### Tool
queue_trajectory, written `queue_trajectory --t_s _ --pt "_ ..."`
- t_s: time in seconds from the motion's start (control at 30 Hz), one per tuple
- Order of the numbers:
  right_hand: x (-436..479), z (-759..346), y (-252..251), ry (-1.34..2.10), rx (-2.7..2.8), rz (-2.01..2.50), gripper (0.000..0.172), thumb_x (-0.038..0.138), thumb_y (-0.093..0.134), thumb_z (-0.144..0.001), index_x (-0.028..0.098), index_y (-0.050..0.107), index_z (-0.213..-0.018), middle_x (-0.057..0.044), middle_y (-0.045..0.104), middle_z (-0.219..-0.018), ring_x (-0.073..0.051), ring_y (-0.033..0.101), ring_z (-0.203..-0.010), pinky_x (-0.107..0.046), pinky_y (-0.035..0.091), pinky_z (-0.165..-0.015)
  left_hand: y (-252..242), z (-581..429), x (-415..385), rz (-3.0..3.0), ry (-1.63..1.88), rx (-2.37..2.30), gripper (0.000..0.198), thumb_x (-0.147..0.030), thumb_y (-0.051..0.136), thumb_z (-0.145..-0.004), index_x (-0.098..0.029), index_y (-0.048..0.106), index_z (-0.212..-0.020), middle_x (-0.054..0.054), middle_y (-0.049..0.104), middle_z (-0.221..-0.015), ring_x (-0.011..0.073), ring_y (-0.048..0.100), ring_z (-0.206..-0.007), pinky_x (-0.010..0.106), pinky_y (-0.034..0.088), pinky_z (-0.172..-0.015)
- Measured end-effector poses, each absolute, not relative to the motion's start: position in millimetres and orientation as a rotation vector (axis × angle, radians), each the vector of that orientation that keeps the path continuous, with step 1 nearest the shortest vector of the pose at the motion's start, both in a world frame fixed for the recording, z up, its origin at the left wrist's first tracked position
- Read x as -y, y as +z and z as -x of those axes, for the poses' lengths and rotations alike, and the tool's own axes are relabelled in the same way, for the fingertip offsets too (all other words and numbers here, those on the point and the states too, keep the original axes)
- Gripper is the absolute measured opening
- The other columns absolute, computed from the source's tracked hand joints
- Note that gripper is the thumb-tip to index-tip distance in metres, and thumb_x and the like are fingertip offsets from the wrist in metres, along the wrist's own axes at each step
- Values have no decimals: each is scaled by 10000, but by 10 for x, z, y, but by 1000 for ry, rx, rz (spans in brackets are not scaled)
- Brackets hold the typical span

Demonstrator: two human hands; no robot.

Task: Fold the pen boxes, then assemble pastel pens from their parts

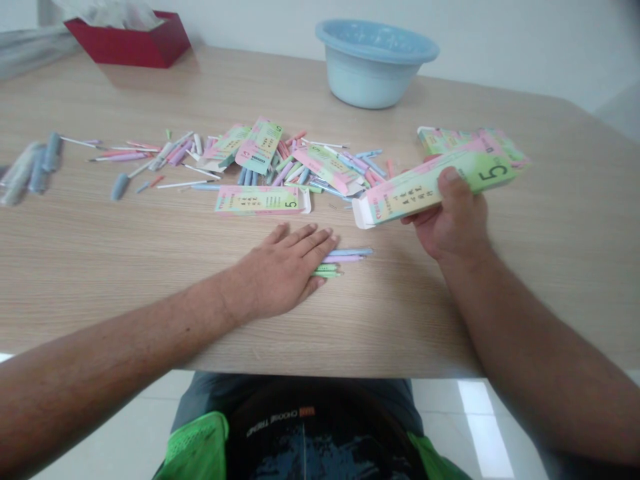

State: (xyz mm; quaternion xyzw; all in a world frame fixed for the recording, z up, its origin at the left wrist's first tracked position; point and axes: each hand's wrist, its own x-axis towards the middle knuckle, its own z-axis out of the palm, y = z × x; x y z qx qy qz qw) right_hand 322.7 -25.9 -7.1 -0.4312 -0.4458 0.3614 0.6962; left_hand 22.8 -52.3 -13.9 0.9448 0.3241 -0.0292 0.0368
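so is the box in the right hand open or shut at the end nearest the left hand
Open. The box held by the right hand has its white end flap folded out at the end facing the left hand.

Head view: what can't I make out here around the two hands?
- Pens under the left hand: only tips show in the head view; the count is hidden by the palm.
- Carton in the right hand: small print too blurred; contents unseen.
- Red box: cut by the top edge.

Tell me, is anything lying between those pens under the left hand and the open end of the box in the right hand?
Nothing visible: only bare table separates the pens under the left hand from the box in the right hand.
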Motion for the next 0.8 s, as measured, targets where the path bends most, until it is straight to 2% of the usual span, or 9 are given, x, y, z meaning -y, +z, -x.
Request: queue_trajectory --t_s 0.2,0.33,0.4,0.53,0.67,0.73,0.8 --pt "248 -3260 -87 784 1034 993 563 743 835 -841 293 682 -1143 -29 779 -962 -245 791 -750 -315 540 -432 -98 -191 500 -2956 24 -936 757 -467 563 -1157 -98 384 -1793 223 427 -1839 413 437 -1692 611 358 -1390" --pt "236 -3268 -92 779 1046 986 561 749 831 -844 294 676 -1133 -27 772 -974 -240 789 -762 -315 552 -447 -86 -215 537 -2972 51 -946 710 -430 596 -1143 -101 448 -1754 246 549 -1734 413 541 -1605 574 461 -1321" --pt "230 -3268 -90 780 1040 982 558 748 831 -845 293 675 -1129 -26 772 -979 -235 784 -760 -311 547 -446 -68 -234 557 -2963 37 -948 700 -417 595 -1141 -109 449 -1752 248 555 -1724 417 548 -1598 575 478 -1305" --pt "228 -3263 -76 832 1015 950 509 716 835 -841 296 681 -1085 -24 785 -995 -231 779 -772 -310 550 -455 74 -234 514 -2939 64 -955 765 -486 614 -1117 -88 438 -1746 262 537 -1734 429 521 -1619 589 435 -1344" --pt "267 -3222 -62 1006 935 865 417 651 829 -846 303 709 -1041 -20 819 -1019 -221 785 -806 -292 556 -462 271 -278 312 -2692 431 -1164 791 -480 593 -1094 -74 413 -1749 263 555 -1711 429 555 -1586 607 464 -1327" --pt "303 -3174 -70 1107 911 841 408 638 835 -852 317 727 -1080 -7 838 -1036 -226 801 -848 -287 577 -478 296 -365 197 -2409 632 -1108 801 -503 600 -1083 -104 406 -1751 239 656 -1606 387 681 -1442 587 570 -1233" --pt "343 -3112 -96 1185 918 824 423 622 854 -858 335 735 -1144 9 856 -1076 -229 818 -896 -292 622 -524 252 -486 116 -2034 696 -976 717 -487 605 -1086 -165 466 -1711 184 761 -1446 323 788 -1233 506 696 -1030"
